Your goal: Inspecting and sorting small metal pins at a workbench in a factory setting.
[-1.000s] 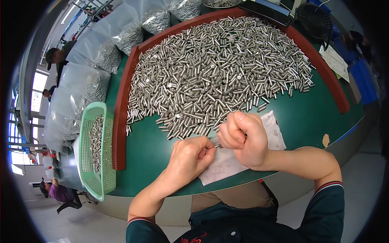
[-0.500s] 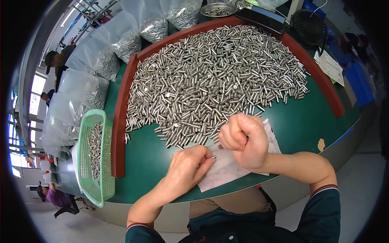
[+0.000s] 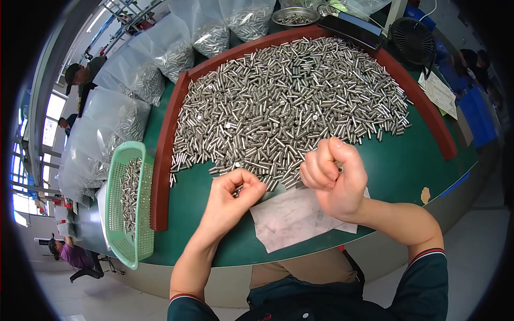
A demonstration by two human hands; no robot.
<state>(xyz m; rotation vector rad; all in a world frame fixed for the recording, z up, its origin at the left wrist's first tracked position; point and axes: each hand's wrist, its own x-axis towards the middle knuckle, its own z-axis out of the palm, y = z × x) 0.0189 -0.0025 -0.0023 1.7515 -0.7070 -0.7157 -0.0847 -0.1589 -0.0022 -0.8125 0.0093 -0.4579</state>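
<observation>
The left hand [image 3: 227, 202], thumb and forefinger pressed together, is at the near edge of the pile of metal pins [image 3: 300, 91]; whether it pinches a pin, I cannot tell. The right hand [image 3: 342, 179] is a curled fist by the right end of the cloth [image 3: 294, 216], its contents hidden. A red rail [image 3: 161, 187] bounds the pile left, far and right. Green table [image 3: 401, 171] runs right from the fist toward the curved near edge.

a green tabletop [image 3: 396, 179] bears heaped metal pins [image 3: 294, 96], a pale cloth [image 3: 286, 219] and a red-brown border [image 3: 162, 182].
</observation>
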